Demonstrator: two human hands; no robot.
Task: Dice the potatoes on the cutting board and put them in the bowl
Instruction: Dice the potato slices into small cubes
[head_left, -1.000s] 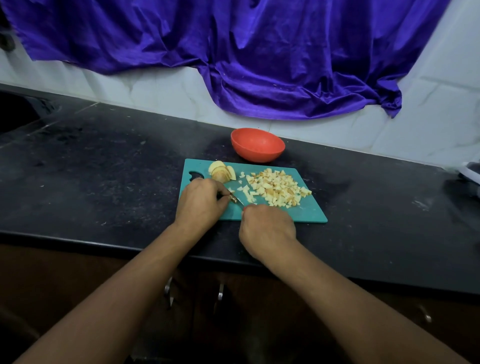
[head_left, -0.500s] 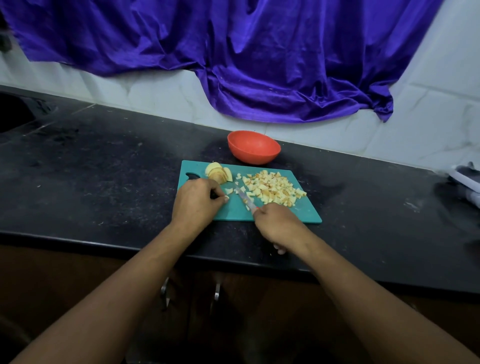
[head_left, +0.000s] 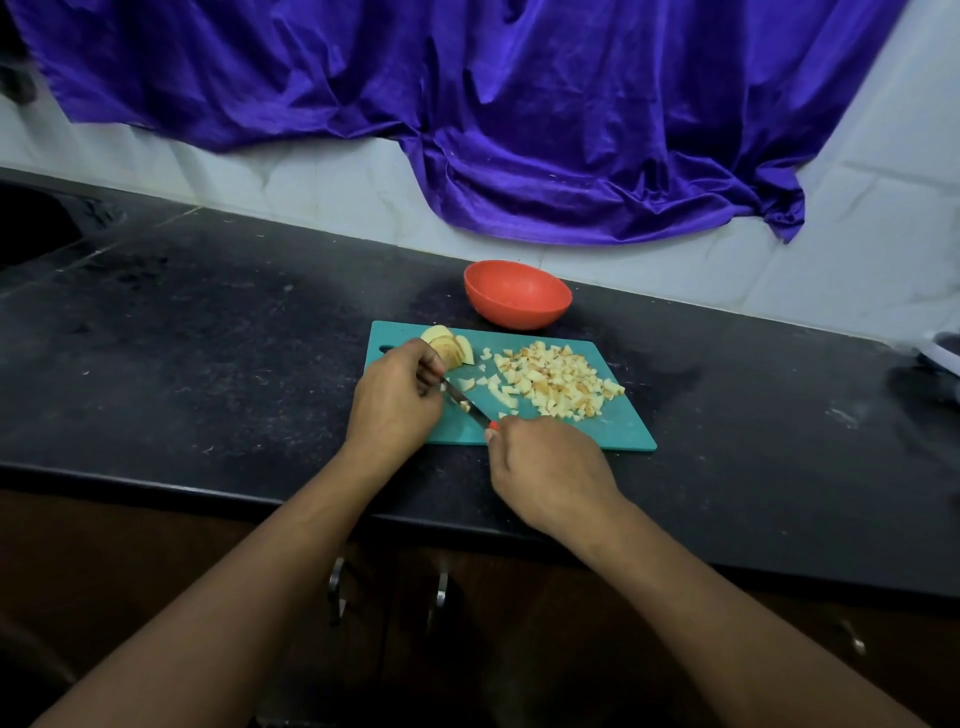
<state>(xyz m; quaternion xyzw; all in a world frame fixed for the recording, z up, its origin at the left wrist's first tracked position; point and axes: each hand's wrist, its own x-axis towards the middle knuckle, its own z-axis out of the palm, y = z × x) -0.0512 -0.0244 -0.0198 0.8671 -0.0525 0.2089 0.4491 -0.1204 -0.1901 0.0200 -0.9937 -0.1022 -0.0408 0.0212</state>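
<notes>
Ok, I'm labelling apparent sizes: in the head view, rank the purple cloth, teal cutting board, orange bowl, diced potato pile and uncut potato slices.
1. purple satin cloth
2. teal plastic cutting board
3. heap of diced potato and round orange bowl: too alike to rank
4. stack of uncut potato slices

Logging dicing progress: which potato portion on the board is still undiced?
The potato slices at the far-left corner of the cutting board, beside the left hand, just past the knife tip: large slices, whereas the diced pile to their right is small cubes.
</notes>
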